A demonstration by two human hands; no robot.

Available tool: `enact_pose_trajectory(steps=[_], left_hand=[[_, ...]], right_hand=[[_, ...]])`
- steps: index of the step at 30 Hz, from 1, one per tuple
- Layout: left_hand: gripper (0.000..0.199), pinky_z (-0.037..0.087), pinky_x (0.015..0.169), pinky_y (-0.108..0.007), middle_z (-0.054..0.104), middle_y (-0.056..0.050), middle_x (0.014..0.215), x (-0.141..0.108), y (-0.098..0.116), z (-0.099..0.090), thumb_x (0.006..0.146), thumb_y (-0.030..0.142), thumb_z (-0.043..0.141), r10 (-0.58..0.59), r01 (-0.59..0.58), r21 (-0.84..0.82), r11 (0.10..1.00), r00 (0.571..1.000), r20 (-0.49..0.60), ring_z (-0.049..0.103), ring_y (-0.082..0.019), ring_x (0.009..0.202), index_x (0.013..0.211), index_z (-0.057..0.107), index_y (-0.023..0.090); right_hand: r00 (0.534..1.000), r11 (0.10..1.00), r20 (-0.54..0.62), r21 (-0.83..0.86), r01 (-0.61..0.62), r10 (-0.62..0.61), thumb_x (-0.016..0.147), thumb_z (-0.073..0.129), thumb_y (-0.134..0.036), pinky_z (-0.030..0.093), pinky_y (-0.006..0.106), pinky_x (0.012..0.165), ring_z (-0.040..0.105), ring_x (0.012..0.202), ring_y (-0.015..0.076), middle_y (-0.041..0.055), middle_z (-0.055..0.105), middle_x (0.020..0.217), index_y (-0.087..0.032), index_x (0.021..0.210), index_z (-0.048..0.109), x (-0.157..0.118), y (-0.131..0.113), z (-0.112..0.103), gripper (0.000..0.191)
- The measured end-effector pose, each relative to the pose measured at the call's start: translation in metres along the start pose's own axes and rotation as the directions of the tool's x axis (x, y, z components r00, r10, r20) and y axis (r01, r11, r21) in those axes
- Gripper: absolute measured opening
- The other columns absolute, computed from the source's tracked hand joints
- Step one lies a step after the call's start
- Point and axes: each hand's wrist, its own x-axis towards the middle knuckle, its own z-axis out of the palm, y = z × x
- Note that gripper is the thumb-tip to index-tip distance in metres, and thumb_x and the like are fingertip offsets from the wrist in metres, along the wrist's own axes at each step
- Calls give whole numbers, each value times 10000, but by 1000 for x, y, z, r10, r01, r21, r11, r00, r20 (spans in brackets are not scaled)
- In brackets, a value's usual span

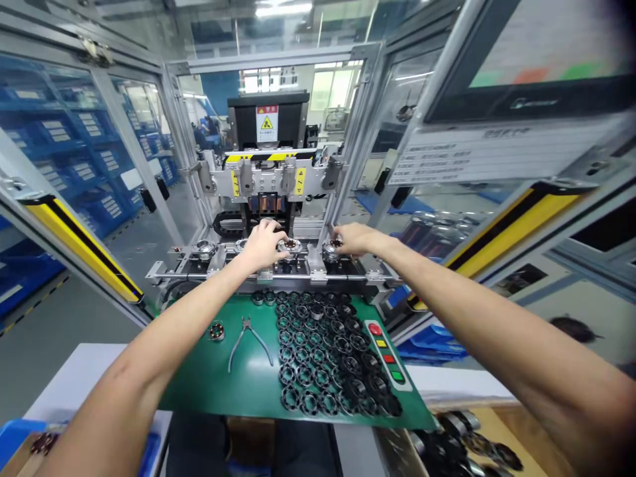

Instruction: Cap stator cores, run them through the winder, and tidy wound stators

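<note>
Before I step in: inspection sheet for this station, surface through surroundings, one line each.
Surface: green worktop, carrying rows of dark rings.
Job: two round metal parts at the fixture row.
Clutter: pliers, handles spread; one copper-coloured ring to their left.
Hands: left hand and right hand each at a metal part; grips unclear.
Cables: black cable chain behind the left hand.
Surroundings: yellow guard bars both sides, blue bins left, screen upper right.
</note>
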Motion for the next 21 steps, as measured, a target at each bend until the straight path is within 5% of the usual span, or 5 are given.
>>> enact_pose_trajectory(steps=[7, 14, 21], left_hand=[[436, 445, 1337, -646, 687, -166, 1576, 61, 18, 31, 1060, 540, 833, -75, 53, 164, 985, 988, 133, 535, -396, 1596, 1297, 802, 175], [446, 564, 1264, -619, 699, -157, 1592, 78, 19, 37, 1130, 553, 761, -95, 28, 201, 979, 937, 336, 640, -361, 1521, 1375, 778, 180], [461, 577, 1264, -630, 685, -162, 1618, 82, 20, 40, 1139, 523, 758, -104, 22, 207, 978, 912, 397, 656, -361, 1509, 1459, 752, 190]], right_hand=[[991, 989, 120, 134, -68, 52, 1139, 799, -435, 714, 476, 1031, 794, 1209, 267, 133, 767, 1446, -181, 1470, 739, 25, 15, 18, 421], [978, 979, 203, 184, -86, 48, 1136, 806, -430, 718, 470, 1015, 799, 1192, 263, 126, 776, 1420, -172, 1451, 744, 37, 19, 9, 412], [961, 980, 269, 171, -104, 55, 1136, 802, -436, 708, 501, 1056, 787, 1246, 281, 131, 758, 1472, -185, 1485, 733, 39, 21, 17, 435]])
